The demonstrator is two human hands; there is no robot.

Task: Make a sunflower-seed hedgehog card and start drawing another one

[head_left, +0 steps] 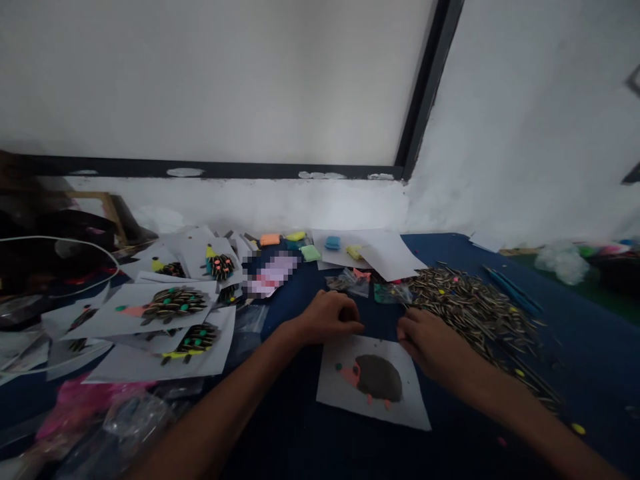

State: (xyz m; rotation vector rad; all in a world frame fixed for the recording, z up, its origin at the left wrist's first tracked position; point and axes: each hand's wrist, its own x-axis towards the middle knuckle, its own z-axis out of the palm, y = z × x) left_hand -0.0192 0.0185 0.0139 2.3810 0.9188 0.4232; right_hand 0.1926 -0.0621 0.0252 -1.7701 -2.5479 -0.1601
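A white sheet (330, 393) lies on the dark blue cloth, bearing a hedgehog figure (380, 380) with a grey-brown body, pink face and feet and a green nose. My left hand (333, 317) is at the sheet's top left edge, its fingers curled together. Past the top right corner, my right hand (423, 337) has its fingertips pinched close to the striped seeds (470, 307), which look like sunflower seeds. I cannot make out what, if anything, either hand holds. Small plastic packets (355, 281) lie just beyond my hands.
Finished-looking seed hedgehog sheets (175, 307) overlap at the left. Crumpled plastic bags (130, 420) lie at the front left. Coloured clay packs (310, 253) and blank paper (390, 253) are by the wall. Blue tweezers (513, 290) rest beyond the seeds.
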